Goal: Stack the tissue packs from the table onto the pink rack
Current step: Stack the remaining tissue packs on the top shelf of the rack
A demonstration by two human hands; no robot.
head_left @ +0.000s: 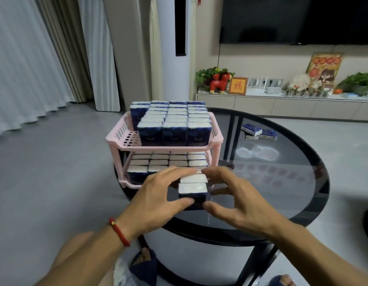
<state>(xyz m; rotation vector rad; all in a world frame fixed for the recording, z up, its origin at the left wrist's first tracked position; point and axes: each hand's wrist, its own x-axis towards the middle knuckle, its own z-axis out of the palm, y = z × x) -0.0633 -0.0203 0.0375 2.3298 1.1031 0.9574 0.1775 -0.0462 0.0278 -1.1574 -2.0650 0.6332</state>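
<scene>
Dark blue wrap, white tops: that's the short row of tissue packs (193, 189) we have pinned between both hands, upright, low over the glass table (282, 193). We count about three in the row. We can't tell whether the nearest one rests on the glass.

Left hand (160, 196) curls round the row's left side, thumb on the near face, fingers reaching over the far end. Right hand (230, 198) mirrors it: thumb on the near right corner, fingers wrapped round the right side. Both are clamped on the packs, nothing slack. Red cord bracelet (119, 232) sits on the left wrist.

Just beyond the grip, touching or nearly touching the far end of the row, is the lower tier of the pink rack (117, 139). That tier already carries rows of upright packs left of our fingers. Above and beyond the grip, the upper tier is packed full, three packs across the front, with more behind.

Far right of the grip, well apart, a few loose packs (259, 132) lie flat on the glass.

Well past the rack: grey floor, curtains (24, 58), a low TV cabinet (282, 104) with ornaments, and a dark screen (292, 19) on the wall.
</scene>
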